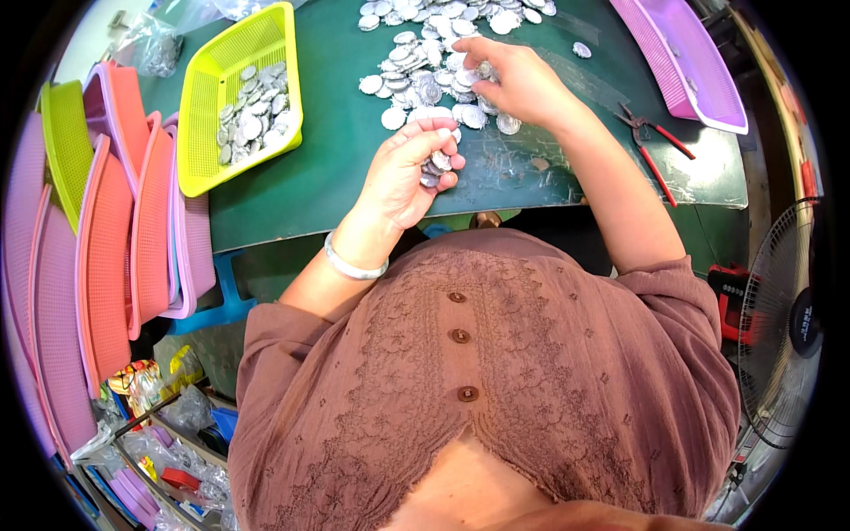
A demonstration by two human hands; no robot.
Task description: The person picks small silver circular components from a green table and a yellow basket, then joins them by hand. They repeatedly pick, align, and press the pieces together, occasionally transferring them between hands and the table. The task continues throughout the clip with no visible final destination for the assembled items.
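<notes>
- Head view: dark green tabletop [336, 124] is taking up the upper half, patches of clear tape shining near its front edge; floor fan [784, 323] is standing at lower right
- Pile of silver metal discs [434, 44] is lying spread at top centre of the table
- Left hand [407, 173] is curling shut round a small stack of discs [436, 165], just above the table's front edge
- Right hand [513, 80] is resting on the pile's edge, fingers bent, pinching discs
- Yellow mesh basket [235, 93] w/ more discs is sitting left of the hands, well apart
- Stacked pink, orange & green baskets [106, 221] are leaning at far left; pink tray [686, 57] at top right
- Red-handled pliers [655, 146] are lying right of the right forearm
</notes>
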